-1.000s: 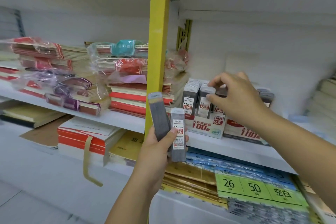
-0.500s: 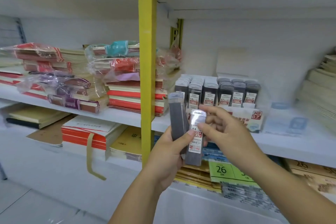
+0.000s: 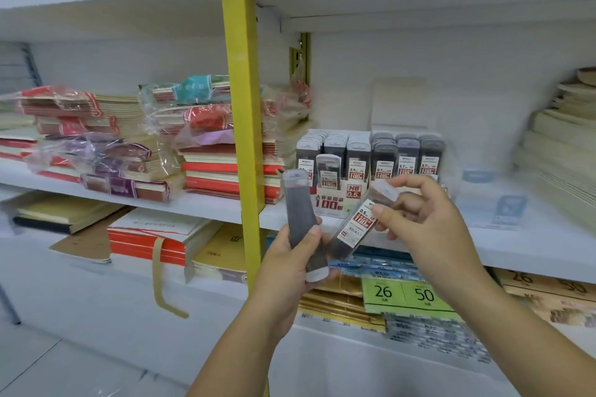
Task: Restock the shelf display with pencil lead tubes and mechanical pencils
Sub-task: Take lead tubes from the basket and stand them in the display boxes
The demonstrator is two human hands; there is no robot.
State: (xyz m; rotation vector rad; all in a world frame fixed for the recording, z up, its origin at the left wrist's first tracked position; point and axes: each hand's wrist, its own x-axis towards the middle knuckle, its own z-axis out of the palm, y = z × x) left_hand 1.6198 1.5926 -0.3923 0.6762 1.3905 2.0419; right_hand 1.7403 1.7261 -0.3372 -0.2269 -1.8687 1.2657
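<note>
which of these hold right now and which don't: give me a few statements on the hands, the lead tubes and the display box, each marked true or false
1. The left hand holds the upright tube, plain dark side to the camera. True.
2. The right hand holds nothing. False: it pinches the tilted tube near its top.
3. The tilted tube's label reads 0.7. False: it reads 0.5.
4. The display box stands on the shelf, to the right of the yellow post. True.
5. The display box has no tubes in it. False: rows of tubes stand in it.
</note>
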